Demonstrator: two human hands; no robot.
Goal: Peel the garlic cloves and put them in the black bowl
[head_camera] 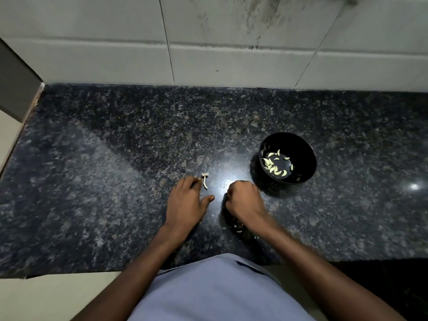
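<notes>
The peeled garlic cloves (276,164) lie in the black bowl (308,158) on the dark granite table (115,181), right of both hands. The left hand (185,202) lies flat, fingers spread, fingertips at a dried garlic stem (205,180). The right hand (243,200) is curled into a fist; I cannot tell whether it holds anything. Such cloves are probably light, firm and slick once skinned (pinch them at the tapered ends). Papery scraps (238,228) lie by the right wrist.
</notes>
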